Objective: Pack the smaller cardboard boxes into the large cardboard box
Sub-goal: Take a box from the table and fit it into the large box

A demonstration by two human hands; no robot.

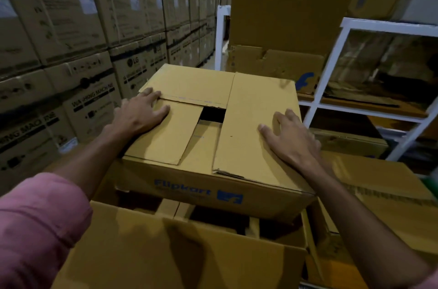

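Currently the Flipkart box [213, 137] sits over the mouth of the large cardboard box [166, 253], its underside resting partly on the smaller boxes [175, 210] already inside, so it rides above the rim rather than down in it.

Left hand [139, 114] lies flat, fingers spread, pressing the left top flap. Right hand [291, 139] likewise flat and spread on the right top flap. Neither grips anything.

Risks, as judged:
- Top flaps are only folded, not taped (a dark gap shows at the centre). Pressing hard could push a flap inward and the hand with it.
- Box appears to sit skewed to the opening; forced down, a corner may catch the wall or crush what is below.
- Near flap [147, 236] of the large box stands up toward the person and could get folded in.

Room: stacked appliance cartons [71, 52] close on the left, white rack [331, 70] just beyond on the right, another carton [391, 194] beside the right wrist. Little side clearance; free movement is mostly upward and toward the person.
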